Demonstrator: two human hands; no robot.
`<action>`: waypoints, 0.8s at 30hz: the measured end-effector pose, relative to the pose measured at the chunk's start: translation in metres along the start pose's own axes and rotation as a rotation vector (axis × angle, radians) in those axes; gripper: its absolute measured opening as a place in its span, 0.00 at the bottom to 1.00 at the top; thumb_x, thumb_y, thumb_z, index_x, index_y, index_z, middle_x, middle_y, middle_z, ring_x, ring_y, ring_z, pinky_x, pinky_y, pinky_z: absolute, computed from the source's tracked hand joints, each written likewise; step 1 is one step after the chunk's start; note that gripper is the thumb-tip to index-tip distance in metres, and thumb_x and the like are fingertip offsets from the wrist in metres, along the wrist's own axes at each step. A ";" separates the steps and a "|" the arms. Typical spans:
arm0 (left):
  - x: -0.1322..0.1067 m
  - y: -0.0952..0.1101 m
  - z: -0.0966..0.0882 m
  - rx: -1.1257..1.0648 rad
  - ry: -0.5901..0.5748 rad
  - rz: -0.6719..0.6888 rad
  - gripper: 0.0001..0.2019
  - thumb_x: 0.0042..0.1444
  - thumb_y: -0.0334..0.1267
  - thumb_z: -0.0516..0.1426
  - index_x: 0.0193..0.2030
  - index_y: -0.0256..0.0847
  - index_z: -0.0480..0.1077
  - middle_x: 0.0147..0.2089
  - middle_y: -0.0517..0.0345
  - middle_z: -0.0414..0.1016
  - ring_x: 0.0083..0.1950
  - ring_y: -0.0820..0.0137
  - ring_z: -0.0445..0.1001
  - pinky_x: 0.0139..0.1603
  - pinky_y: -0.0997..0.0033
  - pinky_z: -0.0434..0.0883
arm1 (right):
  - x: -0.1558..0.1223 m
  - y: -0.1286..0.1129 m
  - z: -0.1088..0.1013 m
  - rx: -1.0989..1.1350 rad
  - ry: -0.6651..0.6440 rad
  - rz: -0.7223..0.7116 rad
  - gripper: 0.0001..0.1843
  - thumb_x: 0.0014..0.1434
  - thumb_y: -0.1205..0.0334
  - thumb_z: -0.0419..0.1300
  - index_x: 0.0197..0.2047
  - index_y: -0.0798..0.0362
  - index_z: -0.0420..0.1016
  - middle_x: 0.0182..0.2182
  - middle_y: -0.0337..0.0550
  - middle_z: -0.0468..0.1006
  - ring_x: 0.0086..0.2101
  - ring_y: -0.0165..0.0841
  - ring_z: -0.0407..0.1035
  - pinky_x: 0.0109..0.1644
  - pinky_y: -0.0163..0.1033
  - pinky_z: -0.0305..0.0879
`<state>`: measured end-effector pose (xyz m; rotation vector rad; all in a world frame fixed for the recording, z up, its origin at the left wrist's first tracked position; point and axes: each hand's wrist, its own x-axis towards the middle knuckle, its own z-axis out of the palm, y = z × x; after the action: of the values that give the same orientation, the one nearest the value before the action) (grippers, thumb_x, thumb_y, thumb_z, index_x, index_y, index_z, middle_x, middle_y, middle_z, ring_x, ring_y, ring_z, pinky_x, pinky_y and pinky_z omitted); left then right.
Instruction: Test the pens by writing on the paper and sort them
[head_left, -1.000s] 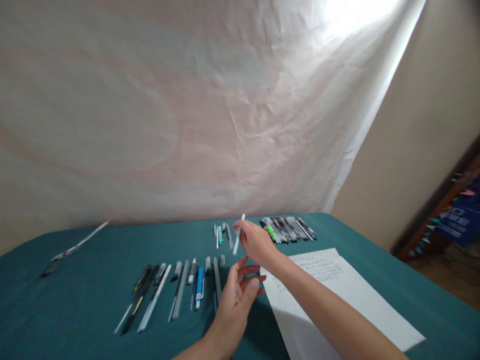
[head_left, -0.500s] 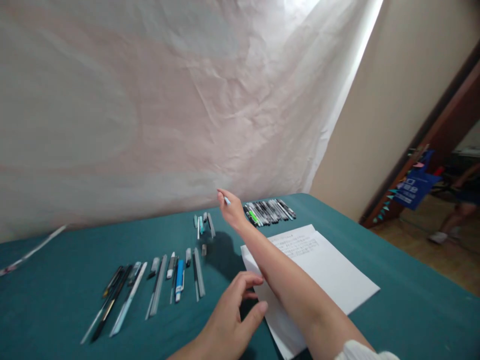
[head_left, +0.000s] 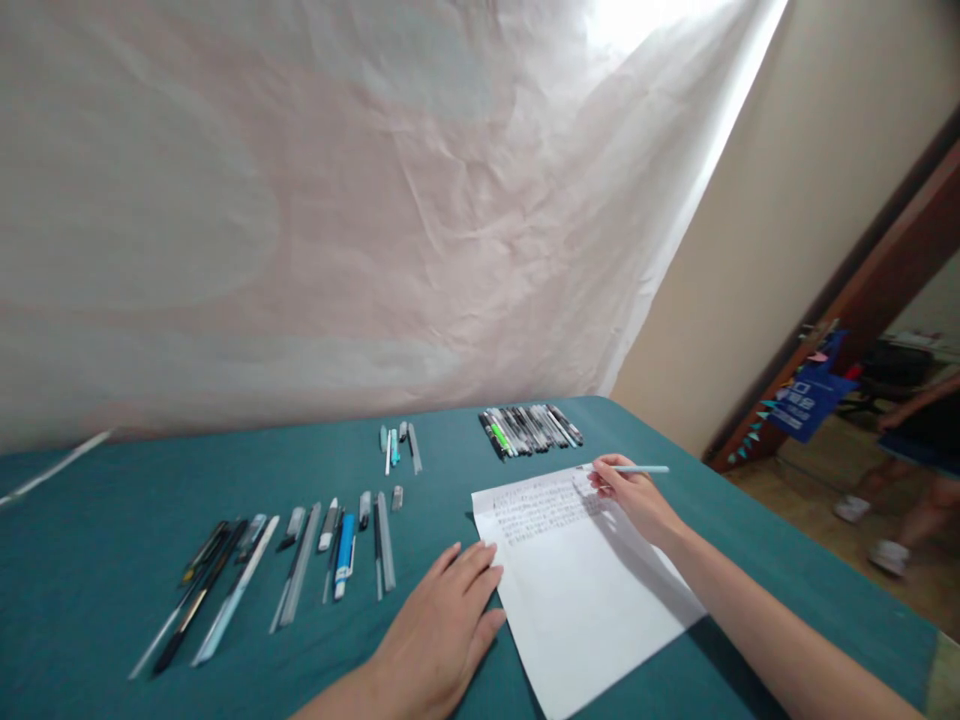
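Observation:
My right hand (head_left: 632,495) grips a pale blue pen (head_left: 637,469) and rests on the upper right part of a white sheet of paper (head_left: 585,600) that carries several lines of handwriting near its top. My left hand (head_left: 442,625) lies flat and open on the teal tablecloth, its fingertips touching the sheet's left edge. To the left of that hand lies a row of several pens and pen parts (head_left: 300,560).
A tight group of dark pens (head_left: 529,428) lies at the table's far side, with a few small pen parts (head_left: 397,446) to its left. A white cloth backdrop (head_left: 337,200) hangs behind. At the right, an open doorway shows another person's legs (head_left: 892,500).
My right hand came back from the far side of the table with the pen and set down on the paper. My left hand flattened against the sheet's edge.

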<state>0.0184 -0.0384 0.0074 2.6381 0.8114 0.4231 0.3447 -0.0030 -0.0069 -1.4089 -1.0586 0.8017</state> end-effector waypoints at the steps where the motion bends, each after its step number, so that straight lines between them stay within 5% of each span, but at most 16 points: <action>1: 0.000 0.000 0.000 0.006 -0.006 -0.003 0.19 0.61 0.43 0.44 0.57 0.44 0.61 0.62 0.52 0.58 0.62 0.63 0.55 0.63 0.53 0.51 | -0.003 0.006 -0.009 0.008 -0.016 0.020 0.16 0.47 0.51 0.61 0.33 0.55 0.69 0.25 0.40 0.72 0.27 0.29 0.66 0.29 0.33 0.63; 11: 0.002 -0.001 0.002 0.007 0.011 0.007 0.19 0.61 0.44 0.45 0.57 0.45 0.61 0.61 0.51 0.60 0.62 0.63 0.56 0.62 0.53 0.52 | -0.015 0.029 -0.045 -0.333 0.116 -0.084 0.13 0.52 0.55 0.55 0.22 0.52 0.62 0.14 0.34 0.65 0.17 0.26 0.58 0.21 0.32 0.54; 24: 0.002 -0.004 0.005 0.015 0.025 0.027 0.20 0.61 0.45 0.44 0.58 0.45 0.59 0.61 0.53 0.60 0.62 0.63 0.56 0.62 0.54 0.52 | -0.016 0.037 -0.053 -0.399 0.244 -0.122 0.10 0.49 0.58 0.54 0.20 0.52 0.61 0.13 0.32 0.62 0.15 0.26 0.56 0.19 0.32 0.51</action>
<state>0.0201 -0.0353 0.0017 2.6653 0.7908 0.4601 0.3937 -0.0360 -0.0386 -1.7068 -1.1389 0.3266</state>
